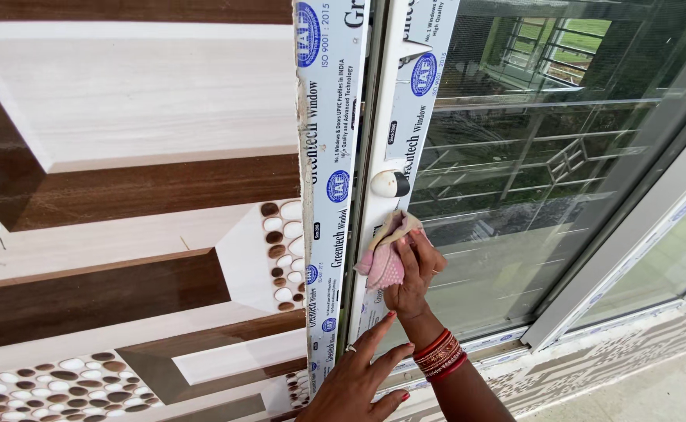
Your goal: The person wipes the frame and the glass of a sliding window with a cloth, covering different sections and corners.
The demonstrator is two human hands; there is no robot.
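The tiled wall [124,195] is on the left and the glass window [530,180] is on the right, with the window frame [331,156] between them. A hand [415,270] presses a cloth [386,254] on the frame, just below a round knob [390,184]. The other hand [358,383] lies flat on the frame lower down.

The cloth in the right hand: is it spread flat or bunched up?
Bunched up. The pink cloth is gathered in folds in the right hand against the window frame, not laid flat.
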